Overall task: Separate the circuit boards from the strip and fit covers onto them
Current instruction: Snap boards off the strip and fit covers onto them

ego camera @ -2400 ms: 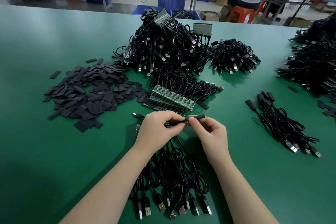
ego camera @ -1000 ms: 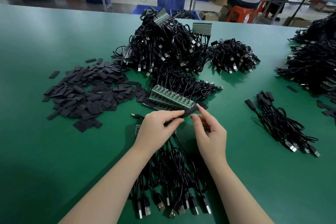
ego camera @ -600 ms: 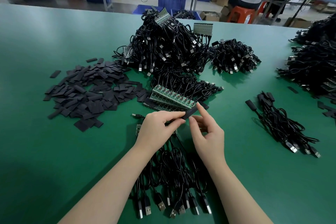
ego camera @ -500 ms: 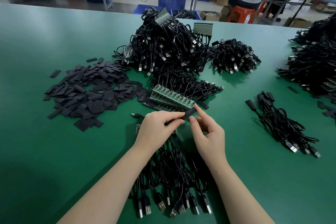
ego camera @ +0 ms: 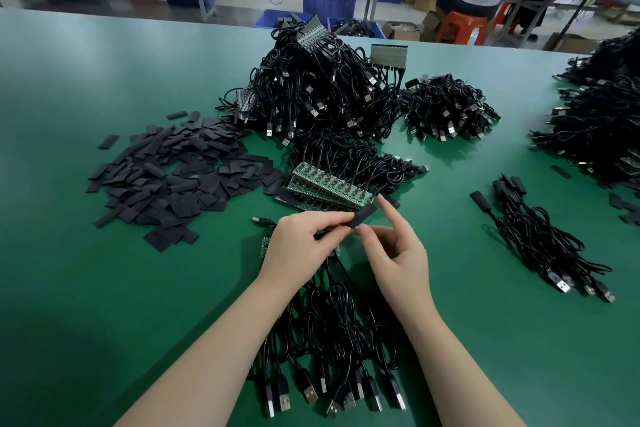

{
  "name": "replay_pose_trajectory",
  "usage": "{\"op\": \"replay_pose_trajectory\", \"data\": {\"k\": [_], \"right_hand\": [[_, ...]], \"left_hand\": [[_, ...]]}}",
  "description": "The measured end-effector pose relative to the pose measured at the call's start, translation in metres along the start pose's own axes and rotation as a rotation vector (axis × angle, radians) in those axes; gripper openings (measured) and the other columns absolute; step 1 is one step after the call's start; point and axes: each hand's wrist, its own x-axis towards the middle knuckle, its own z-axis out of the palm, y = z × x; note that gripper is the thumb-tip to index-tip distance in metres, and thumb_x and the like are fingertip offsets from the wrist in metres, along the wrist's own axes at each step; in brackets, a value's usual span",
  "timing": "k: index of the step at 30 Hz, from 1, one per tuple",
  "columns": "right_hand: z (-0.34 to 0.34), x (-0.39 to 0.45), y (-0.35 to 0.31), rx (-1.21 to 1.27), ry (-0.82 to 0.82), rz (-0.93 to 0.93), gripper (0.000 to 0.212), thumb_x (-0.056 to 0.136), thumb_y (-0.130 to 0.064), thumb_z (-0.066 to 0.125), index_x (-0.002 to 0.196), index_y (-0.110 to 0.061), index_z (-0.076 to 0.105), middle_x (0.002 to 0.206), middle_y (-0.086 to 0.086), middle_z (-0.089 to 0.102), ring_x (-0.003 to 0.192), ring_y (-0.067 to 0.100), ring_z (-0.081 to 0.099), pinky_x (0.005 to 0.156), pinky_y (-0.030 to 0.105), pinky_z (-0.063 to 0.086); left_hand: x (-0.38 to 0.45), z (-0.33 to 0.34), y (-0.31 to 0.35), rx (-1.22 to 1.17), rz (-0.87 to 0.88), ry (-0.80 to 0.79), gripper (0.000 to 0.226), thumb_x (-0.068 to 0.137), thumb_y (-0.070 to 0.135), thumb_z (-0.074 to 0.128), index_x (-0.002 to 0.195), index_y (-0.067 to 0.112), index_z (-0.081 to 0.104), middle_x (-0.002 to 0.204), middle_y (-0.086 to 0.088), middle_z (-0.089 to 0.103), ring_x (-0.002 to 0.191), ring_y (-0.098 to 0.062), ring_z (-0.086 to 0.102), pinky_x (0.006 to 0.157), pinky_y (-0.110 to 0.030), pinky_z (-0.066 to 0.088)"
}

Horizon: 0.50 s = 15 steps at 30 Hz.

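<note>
Sliding a black cover [ego camera: 362, 215] onto a board, out over the green table [ego camera: 69, 288], just this side of the circuit board strips [ego camera: 329, 189]. Left hand [ego camera: 304, 246] clenched round the board and its cable end, thumb and forefinger nipping the near end of the cover; board itself mostly hidden in there. Right hand [ego camera: 394, 250] pinching the cover's lower edge with thumb and curled fingers, forefinger stretched up along its far side. Long axis of the cover running up and to the right, away from the left-hand grip, so the right hand is nearer the free end and looks the one to push or tug along that line. How far on the cover sits: can't tell. Spare covers heaped in a pile of black sleeves [ego camera: 173, 177] well to the left; finished cables [ego camera: 540, 239] well off to the right.
</note>
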Motion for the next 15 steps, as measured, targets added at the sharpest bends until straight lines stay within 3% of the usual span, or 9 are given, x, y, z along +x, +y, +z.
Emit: {"op": "replay_pose_trajectory", "data": {"k": [2,4,8,10,12,15], "right_hand": [[0.002,0.001,0.000,-0.005,-0.017,0.042,0.033,0.090,-0.026,0.071,0.111,-0.047,0.057,0.079,-0.017,0.072,0.063,-0.002,0.058,0.060,0.011,0.043],[0.001,0.003,0.001,-0.025,-0.035,0.053,0.012,0.089,-0.027,0.072,0.084,-0.031,0.063,0.063,-0.013,0.061,0.055,0.002,0.048,0.053,0.015,0.037],[-0.005,0.005,0.001,0.021,-0.028,0.050,0.026,0.088,-0.021,0.073,0.069,-0.010,0.060,0.056,-0.010,0.043,0.053,0.003,0.036,0.049,0.016,0.030],[-0.007,0.006,-0.002,0.086,0.003,0.075,0.024,0.089,-0.020,0.073,0.071,-0.007,0.063,0.059,-0.004,0.048,0.056,0.005,0.041,0.052,0.017,0.033],[-0.009,0.006,-0.003,0.198,0.076,0.124,0.019,0.089,-0.017,0.072,0.072,-0.012,0.067,0.066,0.001,0.059,0.063,0.009,0.052,0.058,0.018,0.042],[-0.010,0.007,-0.005,0.304,0.154,0.171,0.018,0.090,-0.015,0.071,0.073,-0.021,0.071,0.072,-0.003,0.070,0.068,0.005,0.063,0.066,0.013,0.049]], "left_hand": [[-0.001,0.001,0.002,0.015,-0.001,-0.019,0.037,0.083,0.016,0.073,0.109,0.042,0.069,0.094,0.039,0.066,0.095,0.012,0.063,0.084,-0.007,0.046],[-0.002,0.001,0.004,0.064,0.003,-0.032,0.042,0.082,0.019,0.071,0.116,0.044,0.067,0.096,0.032,0.069,0.097,0.012,0.061,0.085,-0.004,0.041],[-0.002,0.000,0.006,0.081,0.008,-0.047,0.045,0.081,0.021,0.074,0.122,0.040,0.066,0.095,0.024,0.072,0.099,0.014,0.059,0.087,-0.001,0.037],[-0.001,0.000,0.007,0.100,0.005,-0.071,0.046,0.080,0.024,0.076,0.123,0.037,0.066,0.098,0.021,0.072,0.100,0.011,0.061,0.093,-0.010,0.043],[0.001,0.000,0.008,0.192,0.013,-0.083,0.039,0.081,0.029,0.076,0.119,0.033,0.069,0.102,0.020,0.072,0.102,0.006,0.062,0.099,-0.029,0.047],[0.003,0.000,0.006,0.241,0.025,-0.071,0.019,0.085,0.028,0.073,0.103,0.028,0.077,0.099,0.017,0.073,0.099,0.000,0.065,0.094,-0.041,0.049]]}}
